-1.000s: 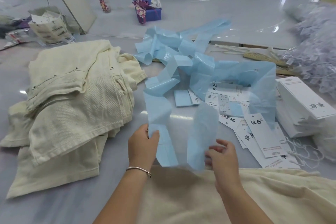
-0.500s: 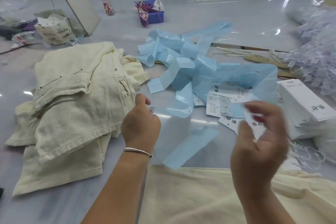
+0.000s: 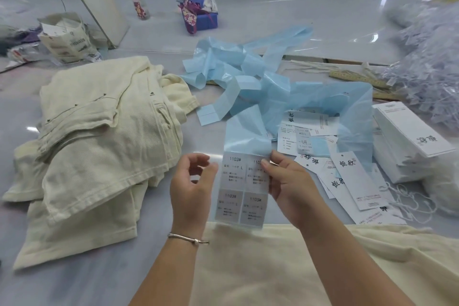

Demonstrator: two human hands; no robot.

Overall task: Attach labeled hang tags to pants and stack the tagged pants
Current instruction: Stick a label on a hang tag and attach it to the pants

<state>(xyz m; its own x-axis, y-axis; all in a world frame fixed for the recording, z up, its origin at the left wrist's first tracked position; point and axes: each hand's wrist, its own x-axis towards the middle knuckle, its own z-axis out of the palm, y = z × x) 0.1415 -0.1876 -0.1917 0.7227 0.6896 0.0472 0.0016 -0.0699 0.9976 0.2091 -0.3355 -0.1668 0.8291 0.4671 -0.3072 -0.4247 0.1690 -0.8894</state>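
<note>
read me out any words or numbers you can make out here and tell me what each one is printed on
"1103#": heads the stickers on the label strip pinched by the right hand; a fourth heading is cut off by the thumb.
"L": size line of the upper left sticker.
Brush-style characters: on the loose hang tags and the tag box; I cannot read them surely.
Fine print on stickers, tags and the paper bag: too small or blurred.

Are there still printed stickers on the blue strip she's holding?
Yes, the strip pinched by the right hand carries four printed stickers.
</note>
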